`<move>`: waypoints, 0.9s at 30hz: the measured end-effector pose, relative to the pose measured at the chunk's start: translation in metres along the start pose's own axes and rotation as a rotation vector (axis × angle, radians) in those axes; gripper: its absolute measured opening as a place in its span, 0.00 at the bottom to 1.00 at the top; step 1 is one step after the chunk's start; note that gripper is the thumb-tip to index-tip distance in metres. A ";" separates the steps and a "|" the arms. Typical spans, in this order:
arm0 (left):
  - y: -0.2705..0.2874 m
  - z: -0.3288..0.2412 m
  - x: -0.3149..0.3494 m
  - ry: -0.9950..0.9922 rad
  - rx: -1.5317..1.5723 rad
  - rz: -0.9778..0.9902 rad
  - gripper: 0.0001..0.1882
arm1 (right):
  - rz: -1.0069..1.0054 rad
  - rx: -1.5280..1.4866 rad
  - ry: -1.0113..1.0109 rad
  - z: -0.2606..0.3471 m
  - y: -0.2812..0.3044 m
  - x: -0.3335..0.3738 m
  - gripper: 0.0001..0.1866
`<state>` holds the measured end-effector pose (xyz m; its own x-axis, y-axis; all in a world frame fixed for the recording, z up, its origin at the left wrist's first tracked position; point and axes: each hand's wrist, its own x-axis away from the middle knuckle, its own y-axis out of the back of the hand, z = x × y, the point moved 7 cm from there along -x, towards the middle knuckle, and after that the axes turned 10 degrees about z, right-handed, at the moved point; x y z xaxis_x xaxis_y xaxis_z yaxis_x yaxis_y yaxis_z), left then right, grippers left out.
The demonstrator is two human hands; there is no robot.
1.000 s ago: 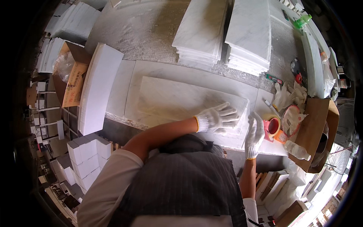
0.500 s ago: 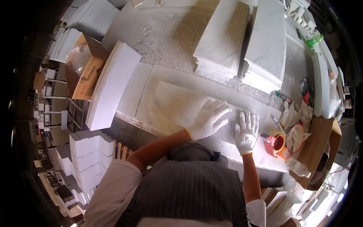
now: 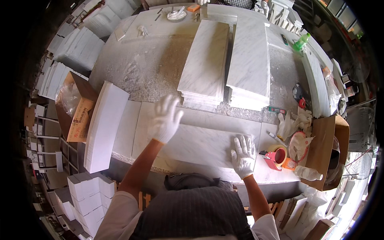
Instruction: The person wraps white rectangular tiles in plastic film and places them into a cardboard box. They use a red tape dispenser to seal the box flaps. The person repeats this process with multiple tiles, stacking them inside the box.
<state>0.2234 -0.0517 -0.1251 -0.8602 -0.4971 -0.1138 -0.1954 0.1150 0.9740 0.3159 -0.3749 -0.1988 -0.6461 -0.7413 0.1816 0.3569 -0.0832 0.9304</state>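
In front of me a white-and-grey marble slab point(image 3: 204, 146) lies flat along the near edge of the work table. My right hand point(image 3: 243, 155), in a white knitted glove, rests palm down on the slab's right end with its fingers spread. Over the left end is my left hand point(image 3: 163, 122), gloved the same way. Motion smears it, but its fingers are apart and nothing is in them. Whether it touches the slab I cannot tell.
Two stacks of marble slabs point(image 3: 206, 60) point(image 3: 250, 60) stand beyond. White panels point(image 3: 107, 128) and a cardboard carton point(image 3: 82, 110) are at left. At right are a red tape dispenser point(image 3: 275, 158), a plastic bottle point(image 3: 308, 173), loose gloves point(image 3: 290, 124) and an open carton point(image 3: 326, 140).
My left hand has moved left over the slab, from its middle to its left end. My right hand stays flat at the right end. The view has tipped up, showing more of the far table.
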 end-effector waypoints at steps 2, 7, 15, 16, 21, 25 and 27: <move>-0.015 -0.049 -0.038 -0.310 -0.004 -0.074 0.25 | -0.010 0.008 0.031 0.004 0.001 -0.001 0.29; -0.048 -0.111 -0.106 -0.556 -0.284 0.002 0.28 | -0.054 0.068 0.050 0.009 0.003 0.000 0.29; -0.049 -0.113 -0.119 -0.708 -0.416 0.109 0.24 | -0.024 -0.002 0.054 0.009 0.006 -0.001 0.28; -0.050 -0.109 -0.117 -0.715 -0.443 0.110 0.24 | -0.018 -0.008 0.053 0.010 0.006 -0.002 0.28; -0.021 -0.090 -0.117 -0.741 -0.292 0.240 0.21 | -0.011 -0.029 0.030 0.007 0.010 -0.003 0.28; 0.002 -0.057 -0.172 -0.466 -0.053 0.082 0.24 | -0.006 -0.066 0.026 0.005 0.008 -0.006 0.28; 0.008 -0.024 -0.213 -0.220 0.052 -0.069 0.30 | -0.015 -0.078 0.014 0.005 0.008 -0.007 0.28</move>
<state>0.4160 0.0348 -0.0884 -0.9247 -0.3065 -0.2256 -0.2767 0.1345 0.9515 0.3197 -0.3667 -0.1908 -0.6422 -0.7490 0.1629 0.3992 -0.1454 0.9053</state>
